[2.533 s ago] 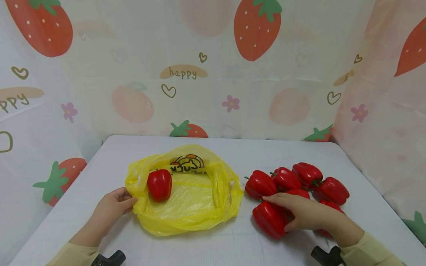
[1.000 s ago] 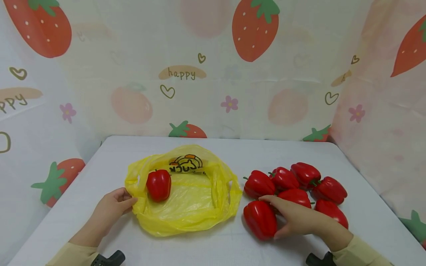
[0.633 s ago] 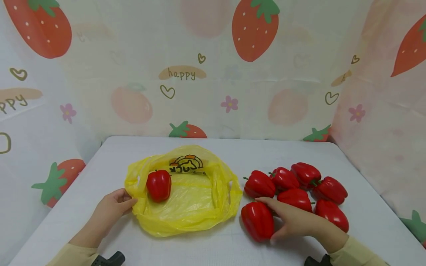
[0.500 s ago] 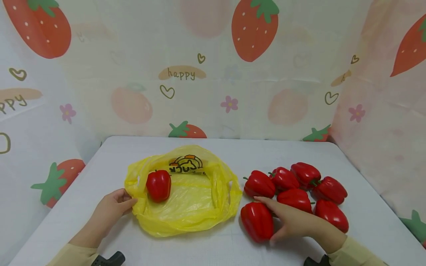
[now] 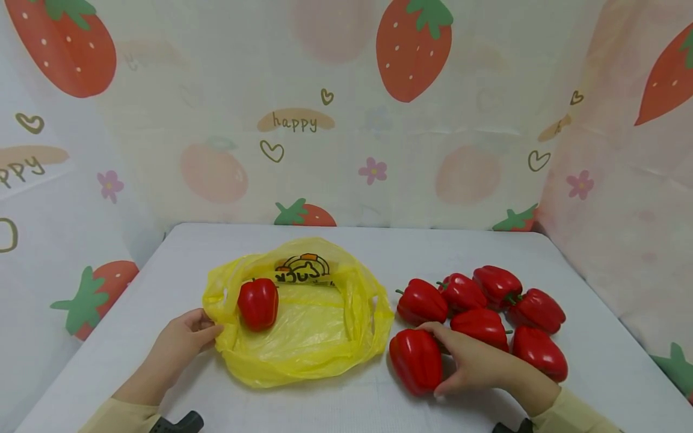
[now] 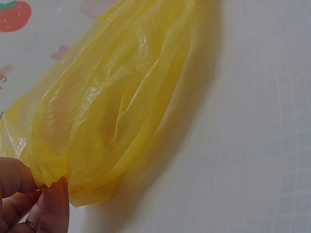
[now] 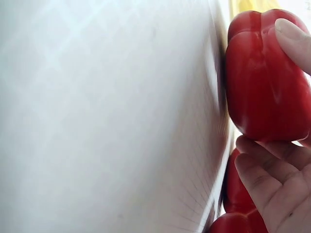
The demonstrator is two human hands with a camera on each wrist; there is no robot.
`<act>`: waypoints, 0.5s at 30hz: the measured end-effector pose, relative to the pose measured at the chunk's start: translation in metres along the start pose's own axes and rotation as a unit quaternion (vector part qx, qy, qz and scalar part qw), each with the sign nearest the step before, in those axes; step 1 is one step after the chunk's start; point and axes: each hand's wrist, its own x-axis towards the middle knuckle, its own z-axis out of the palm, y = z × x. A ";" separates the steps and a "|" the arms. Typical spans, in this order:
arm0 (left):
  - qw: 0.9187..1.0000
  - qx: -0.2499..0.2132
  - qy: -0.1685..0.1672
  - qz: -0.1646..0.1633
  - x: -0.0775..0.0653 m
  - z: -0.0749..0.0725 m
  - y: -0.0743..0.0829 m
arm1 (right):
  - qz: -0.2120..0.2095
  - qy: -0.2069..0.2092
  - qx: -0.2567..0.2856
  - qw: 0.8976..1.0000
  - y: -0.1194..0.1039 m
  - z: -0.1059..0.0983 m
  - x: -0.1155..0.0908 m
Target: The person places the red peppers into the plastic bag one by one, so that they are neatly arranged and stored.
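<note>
My left hand point(image 5: 186, 334) pinches the left edge of a yellow plastic bag point(image 5: 303, 361), thumb against fingertips in the left wrist view. The bag lies spread with its mouth facing up, and one red bell pepper point(image 5: 258, 304) sits inside at its left. Right of the bag, my right hand point(image 5: 476, 364) holds another red bell pepper point(image 5: 415, 362) by its right side. In the right wrist view the thumb lies along that bell pepper point(image 7: 267, 82) and the fingers touch its end. The pepper is on or just above the table; I cannot tell which.
Several more red bell peppers point(image 5: 479, 326) lie grouped on the right of the white table point(image 5: 325, 409), just behind and beside my right hand. A strawberry-printed cloth point(image 5: 373, 138) rises behind the table and along both sides.
My right hand has drawn the bell pepper leftward, away from the other peppers and nearer the bag. The left hand keeps its hold on the bag's edge.
</note>
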 end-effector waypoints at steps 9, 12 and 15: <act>1.000 -0.003 0.001 -0.002 -0.002 0.000 0.001 | -0.012 0.011 0.003 1.000 0.000 0.000 -0.001; 1.000 -0.005 0.000 -0.002 -0.002 0.000 0.001 | -0.023 0.014 0.005 1.000 0.001 0.000 -0.001; 1.000 -0.006 0.000 0.000 -0.002 0.000 0.001 | -0.032 0.015 0.011 0.999 0.002 0.000 0.000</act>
